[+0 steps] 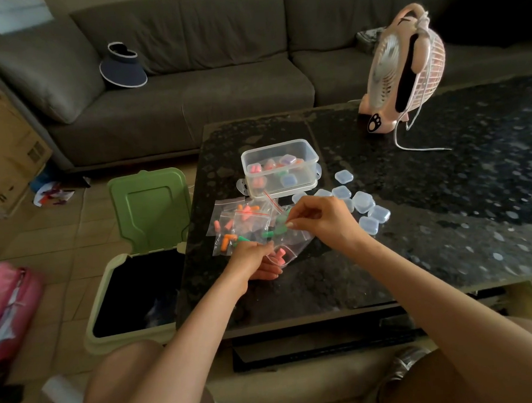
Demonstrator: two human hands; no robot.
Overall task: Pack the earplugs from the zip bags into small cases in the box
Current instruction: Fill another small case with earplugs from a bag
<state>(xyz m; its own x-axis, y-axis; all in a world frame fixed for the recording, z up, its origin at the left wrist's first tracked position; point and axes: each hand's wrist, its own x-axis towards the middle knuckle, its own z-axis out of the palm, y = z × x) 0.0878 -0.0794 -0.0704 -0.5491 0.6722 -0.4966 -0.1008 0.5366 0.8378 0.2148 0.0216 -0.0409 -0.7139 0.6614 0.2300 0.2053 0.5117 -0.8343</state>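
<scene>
A clear plastic box (278,147) stands on the dark table, holding several small cases filled with coloured earplugs. Several empty clear cases (363,201) lie to its right. Zip bags (238,223) of orange, pink and green earplugs lie in front of the box. My left hand (255,258) grips the edge of a clear zip bag (289,249) containing pink earplugs. My right hand (325,219) pinches the same bag's upper edge, near green earplugs (277,228).
A pink desk fan (403,68) with a white cord stands at the table's far side. A green bin (138,271) with its lid raised sits left of the table. A grey sofa with a visor hat is behind; a cardboard box stands far left.
</scene>
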